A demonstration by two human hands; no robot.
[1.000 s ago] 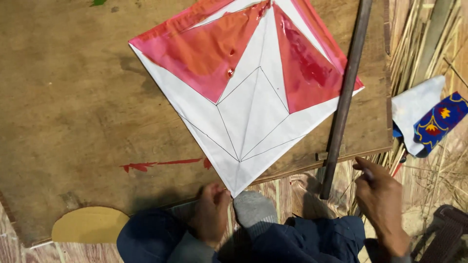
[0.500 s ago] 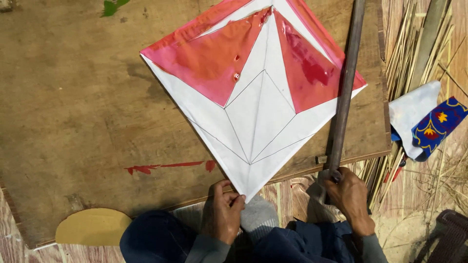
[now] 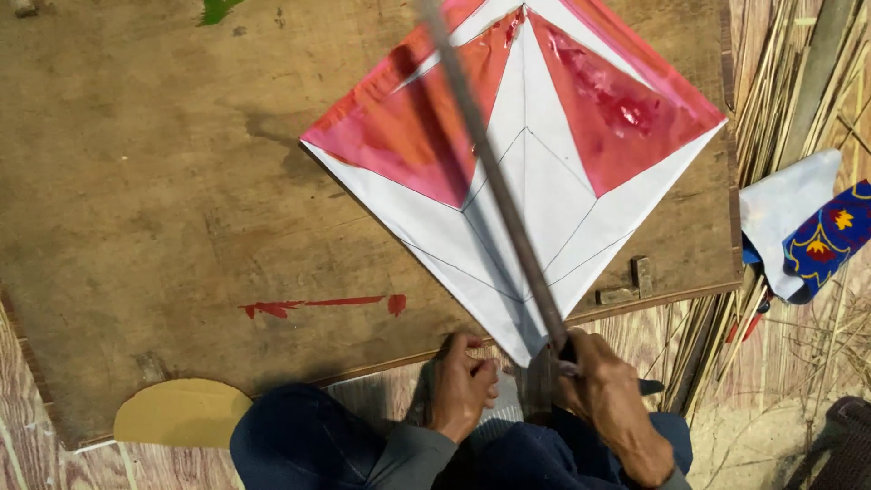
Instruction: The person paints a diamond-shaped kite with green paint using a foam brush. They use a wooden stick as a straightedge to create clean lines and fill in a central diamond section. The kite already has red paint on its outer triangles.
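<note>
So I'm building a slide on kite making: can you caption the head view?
Right hand holds a long metal rod across a red-and-white paper kite on a wooden board; left hand rests at the kite's lower tip.

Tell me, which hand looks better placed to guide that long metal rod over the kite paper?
Probably the right hand: it grips the rod at its near end. The left hand rests by the kite's bottom corner.
</note>
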